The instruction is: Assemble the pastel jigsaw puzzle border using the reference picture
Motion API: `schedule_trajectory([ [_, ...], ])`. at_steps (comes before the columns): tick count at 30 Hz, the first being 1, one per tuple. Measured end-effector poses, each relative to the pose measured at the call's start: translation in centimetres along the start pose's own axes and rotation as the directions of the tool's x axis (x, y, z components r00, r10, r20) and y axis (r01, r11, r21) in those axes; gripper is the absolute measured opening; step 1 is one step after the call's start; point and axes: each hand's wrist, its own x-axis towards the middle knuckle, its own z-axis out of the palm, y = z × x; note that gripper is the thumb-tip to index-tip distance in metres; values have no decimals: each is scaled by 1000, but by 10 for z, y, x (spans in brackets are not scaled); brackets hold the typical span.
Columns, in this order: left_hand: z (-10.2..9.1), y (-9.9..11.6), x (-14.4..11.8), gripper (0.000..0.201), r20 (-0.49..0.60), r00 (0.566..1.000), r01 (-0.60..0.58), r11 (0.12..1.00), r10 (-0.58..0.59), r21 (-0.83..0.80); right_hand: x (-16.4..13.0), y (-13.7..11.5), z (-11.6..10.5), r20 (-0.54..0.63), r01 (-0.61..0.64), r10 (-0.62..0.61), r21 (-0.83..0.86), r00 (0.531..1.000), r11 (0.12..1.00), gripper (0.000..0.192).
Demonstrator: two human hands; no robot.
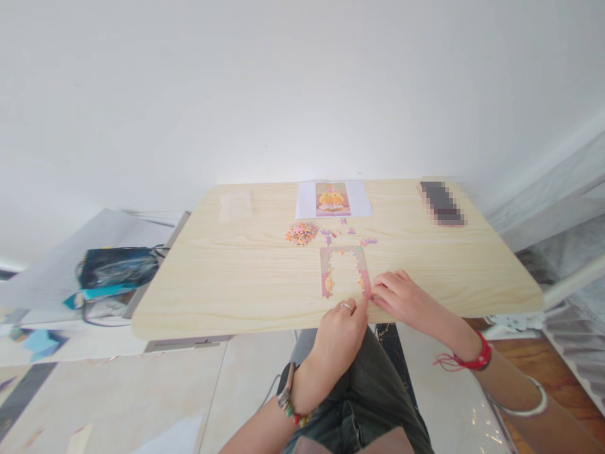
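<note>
white wall behind, pale wooden table (227,284) in front, seen from above by someone seated at its near edge. half-built jigsaw frame (344,271) flat near that edge: an upright pink rectangle, hollow in the middle, long axis running away from the body, bottom side not closed. left hand (341,328) at the frame's lower right corner, ringed fingers curled, tip touching the edge strip; whether a piece sits pinched there, cannot tell. right hand (397,295) just beside, palm down, fingers narrow and pressed flat on the table against the same corner. both equally near, meeting from either side. farther back: heap of loose pieces (301,233), a few purple scraps (347,234), reference picture (333,198) on white paper. no containers on the table; dark bag (116,268) off to the left, contents hidden.
</note>
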Motion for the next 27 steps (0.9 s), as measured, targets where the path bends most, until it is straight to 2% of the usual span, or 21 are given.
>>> schedule_trajectory([
  [5,-2,1,2,36,27,1000,12,999,-14,45,-2,-1,4,1,-4,4,17,1000,1000,17],
  [10,-2,2,2,39,17,1000,17,1000,-17,22,-3,-1,-1,2,-18,18,31,1000,999,19],
  [15,-7,-6,-4,34,-45,999,14,1000,-14,-5,9,17,-11,-50,-90,96,110,994,990,17],
  [18,-11,-17,-8,30,-94,995,26,1000,-26,2,32,38,-11,-76,-175,192,186,978,967,16],
  [20,-13,-25,-9,28,-122,992,44,999,-43,3,53,51,-7,-53,-204,221,225,974,953,17],
  [24,-18,-39,-10,26,-152,984,98,995,-97,-3,100,64,3,55,-162,154,198,986,967,22],
  [27,-21,-45,-12,26,-142,980,140,990,-140,-10,126,69,12,103,-144,127,182,987,973,12],
])
